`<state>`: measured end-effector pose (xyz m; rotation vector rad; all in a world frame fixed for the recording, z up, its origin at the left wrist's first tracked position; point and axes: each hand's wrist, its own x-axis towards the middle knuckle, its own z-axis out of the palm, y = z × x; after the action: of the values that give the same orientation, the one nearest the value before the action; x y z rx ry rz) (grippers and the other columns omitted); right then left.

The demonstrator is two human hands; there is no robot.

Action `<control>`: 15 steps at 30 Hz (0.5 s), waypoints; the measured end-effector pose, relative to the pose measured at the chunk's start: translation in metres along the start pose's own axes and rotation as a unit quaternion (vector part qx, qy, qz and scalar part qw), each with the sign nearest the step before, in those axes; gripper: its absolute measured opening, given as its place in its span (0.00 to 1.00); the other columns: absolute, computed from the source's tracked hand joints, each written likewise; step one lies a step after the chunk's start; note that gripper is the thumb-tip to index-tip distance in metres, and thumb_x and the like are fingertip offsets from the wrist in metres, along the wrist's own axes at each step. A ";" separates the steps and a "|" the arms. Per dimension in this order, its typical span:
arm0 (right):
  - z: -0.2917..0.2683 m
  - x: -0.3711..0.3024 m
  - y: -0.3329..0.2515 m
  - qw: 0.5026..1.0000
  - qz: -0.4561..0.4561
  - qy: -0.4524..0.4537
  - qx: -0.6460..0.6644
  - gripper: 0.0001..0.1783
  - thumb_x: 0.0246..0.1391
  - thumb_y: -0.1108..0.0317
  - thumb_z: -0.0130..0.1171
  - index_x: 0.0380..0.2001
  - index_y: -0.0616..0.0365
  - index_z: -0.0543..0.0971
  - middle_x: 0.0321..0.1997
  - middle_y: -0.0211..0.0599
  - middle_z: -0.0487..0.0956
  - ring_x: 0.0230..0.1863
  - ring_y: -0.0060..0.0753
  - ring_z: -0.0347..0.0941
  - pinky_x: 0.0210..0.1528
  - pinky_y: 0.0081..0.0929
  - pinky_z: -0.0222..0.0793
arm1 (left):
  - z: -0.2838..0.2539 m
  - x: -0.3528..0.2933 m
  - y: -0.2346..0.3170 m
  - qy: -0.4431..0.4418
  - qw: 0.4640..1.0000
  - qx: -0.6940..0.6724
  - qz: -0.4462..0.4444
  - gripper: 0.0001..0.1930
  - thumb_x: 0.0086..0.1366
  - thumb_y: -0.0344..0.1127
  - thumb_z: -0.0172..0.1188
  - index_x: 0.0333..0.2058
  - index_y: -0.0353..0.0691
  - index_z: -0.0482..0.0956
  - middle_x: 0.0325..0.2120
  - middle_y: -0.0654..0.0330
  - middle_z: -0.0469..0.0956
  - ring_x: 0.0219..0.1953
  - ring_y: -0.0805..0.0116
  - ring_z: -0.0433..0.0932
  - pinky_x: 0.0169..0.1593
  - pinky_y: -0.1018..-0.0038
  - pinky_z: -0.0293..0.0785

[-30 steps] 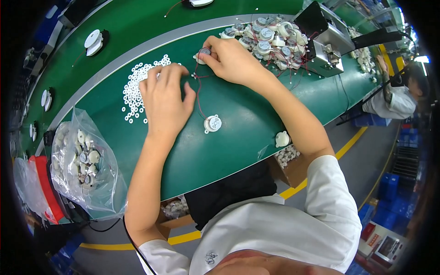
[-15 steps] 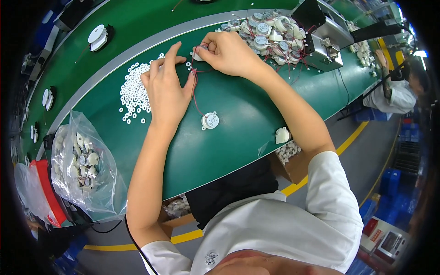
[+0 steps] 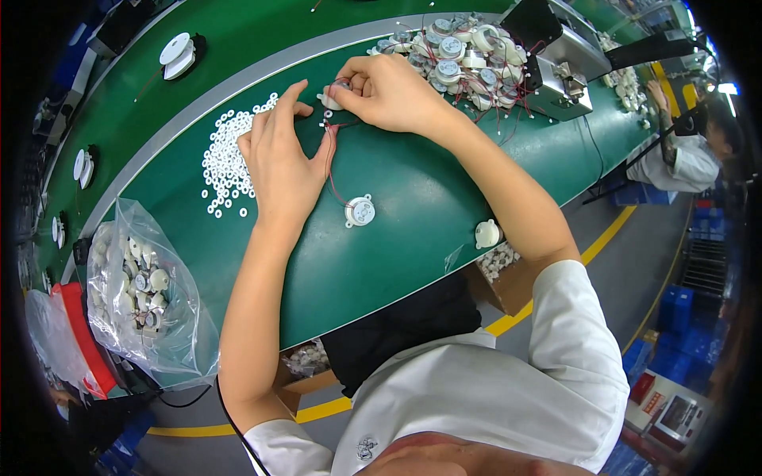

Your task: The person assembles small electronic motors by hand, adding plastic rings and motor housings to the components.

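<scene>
My right hand [image 3: 394, 94] pinches a round white part with mounting ears and red wires [image 3: 329, 98], which is partly covered by the fingers. Across from it, my left hand [image 3: 279, 159] has its fingers raised and spread, with the thumb beside the thin wires. A single small white washer [image 3: 328, 114] lies just below the held part. From between the hands a red wire runs down to a second round wired part [image 3: 359, 211] lying face up on the green table. Many white washers [image 3: 228, 163] are heaped at the left of my left hand.
A heap of similar wired parts [image 3: 464, 59] lies at the far right, beside a metal machine [image 3: 559, 79]. An open plastic bag of parts [image 3: 147, 289] sits at the left. Beyond the grey rail runs a green conveyor [image 3: 238, 40] carrying white discs. Another person [image 3: 683, 163] sits at the right.
My right hand has brought the pinched part slightly left. My left fingers have drawn back a little from it. A white disc on the conveyor has shifted up and right.
</scene>
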<state>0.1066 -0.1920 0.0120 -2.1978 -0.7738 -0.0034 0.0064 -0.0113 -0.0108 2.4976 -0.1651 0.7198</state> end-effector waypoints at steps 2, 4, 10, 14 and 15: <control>0.001 0.002 -0.002 1.000 0.004 -0.006 -0.002 0.20 0.60 0.56 0.70 0.35 0.67 0.85 0.21 0.38 0.83 0.22 0.26 0.79 0.27 0.27 0.73 | 0.000 0.000 0.001 -0.002 1.000 -0.004 -0.005 0.36 0.56 0.34 0.77 0.64 0.46 0.74 0.40 0.68 0.85 0.48 0.65 0.78 0.54 0.64 0.61; 0.002 0.003 -0.002 1.000 0.007 -0.013 -0.006 0.20 0.60 0.55 0.71 0.33 0.67 0.85 0.21 0.38 0.83 0.22 0.26 0.79 0.27 0.26 0.73 | 0.000 0.001 0.002 -0.003 1.000 -0.008 -0.009 0.36 0.56 0.34 0.77 0.64 0.46 0.74 0.40 0.68 0.85 0.47 0.65 0.78 0.53 0.64 0.61; 0.003 0.004 0.000 0.999 0.024 -0.016 0.015 0.22 0.58 0.54 0.73 0.32 0.67 0.85 0.21 0.37 0.82 0.23 0.22 0.77 0.28 0.24 0.73 | 0.002 0.000 0.001 0.001 1.000 -0.007 -0.001 0.36 0.57 0.34 0.77 0.64 0.46 0.74 0.40 0.68 0.85 0.47 0.65 0.78 0.53 0.64 0.62; 0.003 0.004 0.002 1.000 0.013 -0.010 0.013 0.21 0.58 0.55 0.73 0.34 0.67 0.86 0.21 0.35 0.82 0.23 0.21 0.77 0.28 0.24 0.73 | 0.001 0.001 0.000 0.000 1.000 0.012 0.013 0.34 0.61 0.38 0.75 0.65 0.47 0.72 0.40 0.68 0.86 0.45 0.66 0.79 0.51 0.64 0.63; 0.003 0.004 0.002 1.000 0.008 -0.016 0.014 0.21 0.58 0.55 0.73 0.35 0.68 0.86 0.21 0.35 0.82 0.22 0.21 0.76 0.28 0.24 0.72 | 0.001 0.001 0.000 0.001 1.000 0.013 0.014 0.34 0.61 0.38 0.75 0.65 0.48 0.72 0.41 0.68 0.86 0.45 0.66 0.79 0.51 0.64 0.63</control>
<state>0.1105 -0.1886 0.0097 -2.1817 -0.7694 0.0515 0.0076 -0.0122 -0.0110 2.5238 -0.1923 0.7395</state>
